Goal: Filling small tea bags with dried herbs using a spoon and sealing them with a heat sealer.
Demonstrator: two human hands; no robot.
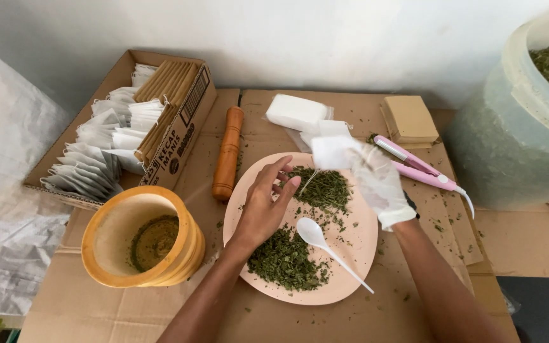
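My left hand (263, 204) is bare and hovers over a pink plate (358, 253) of dried green leaves (286, 259), fingertips pinched at a thin string (309, 181). My right hand (376, 179) wears a white glove and holds a small white filter bag (329, 151) above the far side of the plate. A white plastic spoon (321, 240) lies on the plate between two heaps of leaves.
A cardboard box (189, 136) of white bags and brown envelopes stands at the left. An orange round container (142, 238), a wooden roller (228, 153), a stack of white bags (296, 112), tan envelopes (409, 119), a pink sealer tool (419, 166) and a large tub of leaves (523, 111) surround the plate.
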